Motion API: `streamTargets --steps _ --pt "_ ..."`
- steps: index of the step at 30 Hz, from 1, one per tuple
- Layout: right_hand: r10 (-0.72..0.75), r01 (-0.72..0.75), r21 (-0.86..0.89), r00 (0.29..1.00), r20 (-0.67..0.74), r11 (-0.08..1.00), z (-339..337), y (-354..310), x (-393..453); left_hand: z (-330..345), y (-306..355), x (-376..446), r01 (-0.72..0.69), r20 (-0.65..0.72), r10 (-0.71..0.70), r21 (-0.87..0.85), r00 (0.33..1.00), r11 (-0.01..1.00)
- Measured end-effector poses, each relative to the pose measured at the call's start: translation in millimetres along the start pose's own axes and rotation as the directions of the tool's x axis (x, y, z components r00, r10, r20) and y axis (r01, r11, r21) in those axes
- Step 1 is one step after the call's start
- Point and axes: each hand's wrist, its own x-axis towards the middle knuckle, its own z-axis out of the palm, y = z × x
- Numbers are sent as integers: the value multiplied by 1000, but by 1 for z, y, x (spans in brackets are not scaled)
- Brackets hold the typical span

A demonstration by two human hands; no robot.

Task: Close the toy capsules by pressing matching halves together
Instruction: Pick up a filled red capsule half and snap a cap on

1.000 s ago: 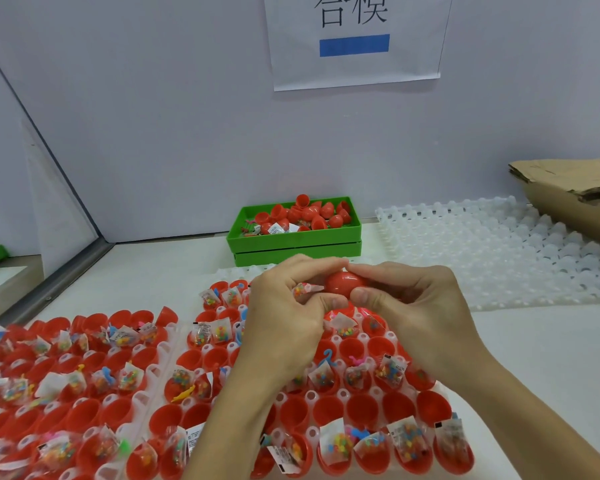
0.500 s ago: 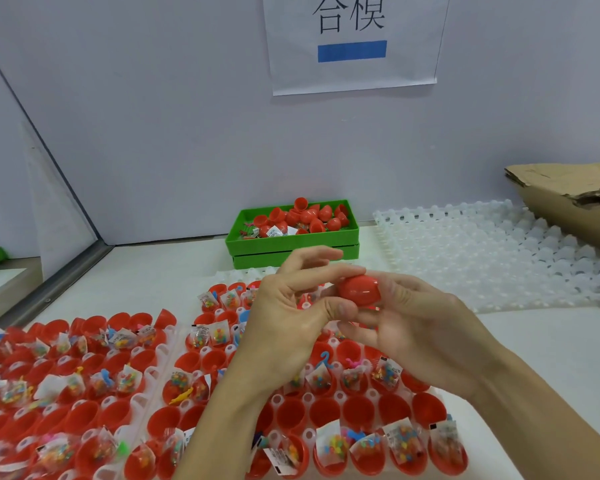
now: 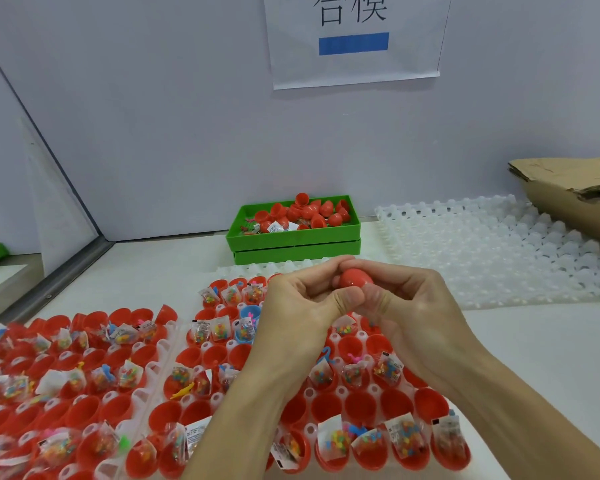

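A red toy capsule [image 3: 355,280] is held between both hands above the trays. My left hand [image 3: 302,306] grips it from the left with thumb and curled fingers. My right hand [image 3: 413,313] grips it from the right, thumb pressed against the left thumb. Below, a white tray [image 3: 333,341] holds several open red capsule halves [image 3: 361,403], many with small toy packets [image 3: 406,438]. A second such tray [image 3: 146,368] lies at the left. One blue half [image 3: 248,315] sits among the red ones.
A green bin [image 3: 293,237] of loose red capsule halves stands by the back wall. An empty white cell tray [image 3: 499,251] lies at the right, with brown cardboard [image 3: 568,188] behind it. A paper sign [image 3: 354,39] hangs on the wall.
Both hands have lifted slightly and closed tighter round the capsule, thumbs now pressed together below it. The toy packet seen sticking out a second ago is no longer visible.
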Motion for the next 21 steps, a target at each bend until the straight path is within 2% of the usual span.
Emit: streamTargets --steps 5,7,11,16,21 --pt "-6 6 0 1000 -12 1000 1 -2 1 1 -2 1 21 1 -21 -63 1000 998" --pt "33 -33 71 999 -3 997 1 -3 1 0 -1 1 21 12 -20 -49 1000 999" --pt "181 -211 274 975 130 938 -4 -12 2 0 6 -1 -51 48 48 68 998 996" --pt "297 -339 282 937 182 898 -5 -16 0 3 7 -1 -119 31 114 285 993 951" --pt "338 -382 331 923 185 863 -3 -15 1 3 7 0 -127 4 133 317 991 940"
